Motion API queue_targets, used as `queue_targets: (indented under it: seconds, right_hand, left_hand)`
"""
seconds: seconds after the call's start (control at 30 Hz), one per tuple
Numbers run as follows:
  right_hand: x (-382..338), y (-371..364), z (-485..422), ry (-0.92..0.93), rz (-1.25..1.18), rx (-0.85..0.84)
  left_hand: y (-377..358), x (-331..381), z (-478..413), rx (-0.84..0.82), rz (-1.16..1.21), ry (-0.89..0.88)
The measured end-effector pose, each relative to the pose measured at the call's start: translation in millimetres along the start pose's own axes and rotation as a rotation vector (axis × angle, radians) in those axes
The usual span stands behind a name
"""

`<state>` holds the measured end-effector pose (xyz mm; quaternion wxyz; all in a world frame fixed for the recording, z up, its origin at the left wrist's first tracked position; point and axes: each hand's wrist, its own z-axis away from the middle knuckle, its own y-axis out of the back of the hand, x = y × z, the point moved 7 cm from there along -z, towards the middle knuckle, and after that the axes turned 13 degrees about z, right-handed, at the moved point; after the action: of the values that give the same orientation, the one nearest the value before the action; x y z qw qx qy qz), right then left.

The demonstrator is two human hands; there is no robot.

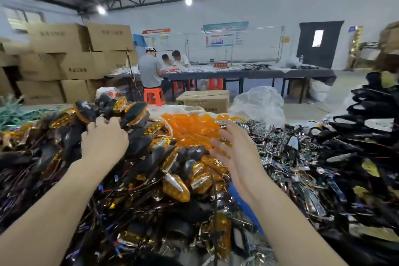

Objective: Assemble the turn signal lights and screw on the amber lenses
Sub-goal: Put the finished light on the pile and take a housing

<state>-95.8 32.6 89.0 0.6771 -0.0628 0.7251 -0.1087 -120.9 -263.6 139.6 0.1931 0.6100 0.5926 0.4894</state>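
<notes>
Both bare forearms are pointing forward. The left hand (104, 139) is facing palm down, its fingers curling under with the tips hidden. The right hand (234, 149) is hovering, palm facing left, fingers straight and spread.

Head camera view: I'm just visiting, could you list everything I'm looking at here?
turn signal lights: many, black with amber lenses, heaped front and left
amber lenses: a loose heap, orange, centre, beyond the hands
reflector parts: many, shiny silver, right of the lenses
housings: a pile, black, far right
plastic bag: one, clear, behind the lenses
cardboard boxes: a stack, brown, back left
table: one, dark, long, at the back
people: three, at that table
stools: at least three, orange, by the table
left hand: fingers curled on a light in the pile
right hand: open, over the amber lenses
</notes>
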Motion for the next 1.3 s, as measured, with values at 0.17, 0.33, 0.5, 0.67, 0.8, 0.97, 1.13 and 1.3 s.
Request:
queue_targets:
  seconds: [0.17,0.33,0.5,0.67,0.8,0.97,1.13,1.3]
  right_hand:
    - [7.4,73.0,10.3,-0.022,0.035,0.164]
    - [18.3,137.7,22.3,-0.061,0.008,0.326]
    - [30.0,182.1,33.0,-0.089,-0.021,0.42]
    - [28.8,207.2,32.8,-0.113,0.018,0.446]
    - [25.6,219.4,28.5,-0.101,-0.021,0.449]
    - [26.6,226.3,17.8,-0.109,-0.083,0.432]
    - [33.4,233.0,9.4,-0.112,-0.183,0.411]
    - [36.3,242.3,5.9,-0.102,-0.215,0.385]
  left_hand:
    - [-8.1,58.3,34.2,0.115,0.008,-0.174]
    - [-45.5,143.0,74.3,0.015,0.197,-0.372]
    - [-108.7,194.2,108.5,-0.207,0.264,-0.45]
    - [-153.8,206.8,116.1,-0.422,0.314,-0.392]
    - [-173.6,221.9,121.3,-0.49,0.355,-0.392]
    - [-188.0,261.5,133.6,-0.541,0.442,-0.43]
    - [-208.4,303.2,155.2,-0.625,0.426,-0.452]
    - [-238.0,319.8,168.7,-0.702,0.236,-0.415]
